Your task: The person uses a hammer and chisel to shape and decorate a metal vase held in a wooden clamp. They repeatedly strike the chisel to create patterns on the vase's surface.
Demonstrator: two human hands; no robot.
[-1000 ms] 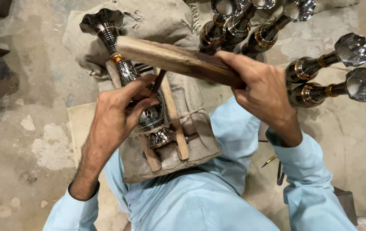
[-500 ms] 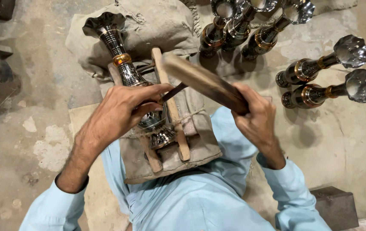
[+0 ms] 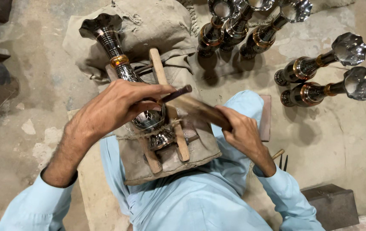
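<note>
The metal vase (image 3: 125,70) lies on its side across a sackcloth-padded wooden cradle (image 3: 166,102) on our lap, its fluted mouth pointing away from us and its patterned belly directly under our left hand (image 3: 114,107). That hand is closed over the belly, and its fingertips pinch a thin dark chisel (image 3: 175,93) whose tip meets the metal just below the fingers. The chisel's free end sticks out to the right of the left hand, toward our right hand (image 3: 241,130). The right hand is clenched around the handle of a wooden mallet (image 3: 200,109), which is blurred; its head sits right at the chisel's outer end, though we cannot tell whether the two touch.

Beyond the right hand, farther from us, three finished vases (image 3: 234,28) stand close together on the burlap floor cover (image 3: 333,141). To the right of that hand, two more vases (image 3: 320,77) lie on their sides, one beside the other. Near our right forearm a few thin tools (image 3: 282,159) rest on the cover, and a dark metal block (image 3: 330,205) sits just outside our right elbow.
</note>
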